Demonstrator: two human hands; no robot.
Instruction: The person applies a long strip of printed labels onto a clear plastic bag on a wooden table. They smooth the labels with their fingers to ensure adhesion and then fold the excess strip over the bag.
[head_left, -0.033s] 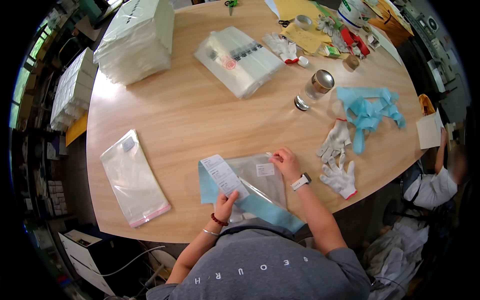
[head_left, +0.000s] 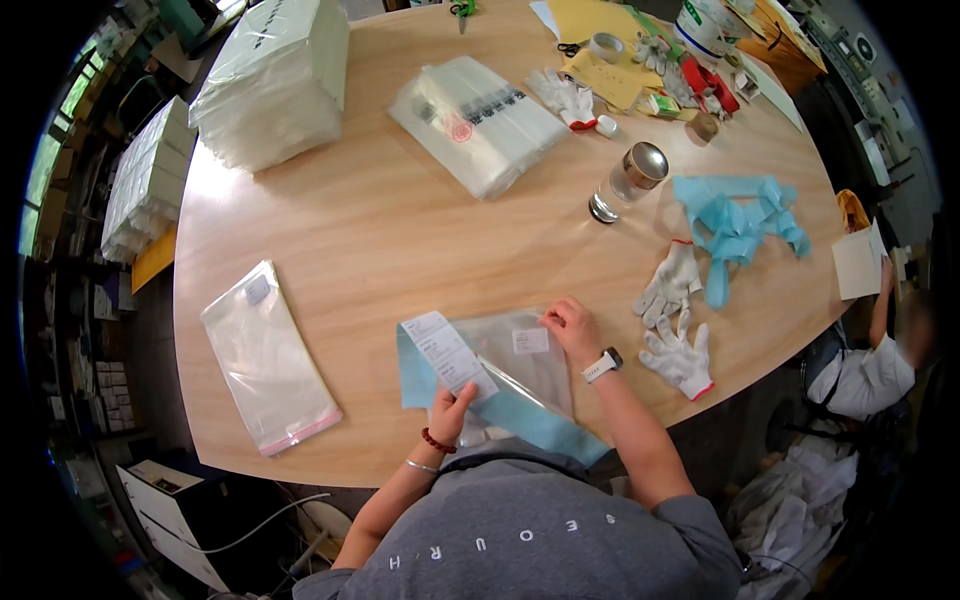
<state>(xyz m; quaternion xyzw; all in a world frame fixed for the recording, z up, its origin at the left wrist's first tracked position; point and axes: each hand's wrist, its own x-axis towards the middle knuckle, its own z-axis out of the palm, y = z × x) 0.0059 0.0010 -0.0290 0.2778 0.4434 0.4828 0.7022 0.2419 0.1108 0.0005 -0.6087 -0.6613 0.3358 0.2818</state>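
Observation:
My left hand [head_left: 452, 412] is closed on a strip of white printed labels [head_left: 448, 352], which lies over a light blue backing strip [head_left: 545, 428]. The blue strip runs slantwise along the table's near edge, in front of my body. Under it lies a clear plastic bag [head_left: 490, 332] with a small white label [head_left: 530, 341] near its upper right corner. Fingers curled together, my right hand [head_left: 571, 328] pinches that corner of the bag, right beside the label. Whether the fingertips also touch the label is hard to see.
Clear bags [head_left: 270, 360] lie left, and a larger bag pile [head_left: 475, 125] lies farther back. Tall stacked bags [head_left: 270, 90] stand back left. To the right are a glass bottle [head_left: 628, 182], white gloves [head_left: 680, 355] and crumpled blue strips [head_left: 740, 225]. A seated person [head_left: 870, 375] is beyond.

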